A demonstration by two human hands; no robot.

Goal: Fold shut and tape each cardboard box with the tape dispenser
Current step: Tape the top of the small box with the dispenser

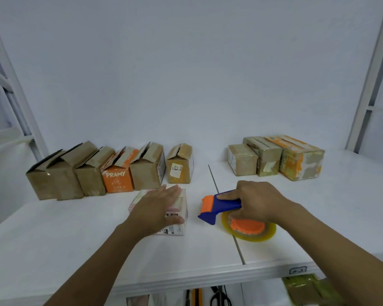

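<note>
- The pale box [161, 212] sits at table centre, flaps down under the flat, spread left hand [157, 207]
- At its 3 o'clock, just beside it, the right hand [255, 200] grips the tape dispenser [230, 212], resting on the table [75, 239]
- Risk: lifting the palm early lets the flaps spring up, so the tape wrinkles
- Open boxes [93, 171] wait at 11 o'clock, taped boxes [274, 157] at 1 o'clock

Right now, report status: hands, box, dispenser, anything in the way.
Left hand flat on small pink-and-white box, pressing it shut. Right hand gripping blue-and-orange tape dispenser, beside the box, not on it. Nothing between them.
</note>
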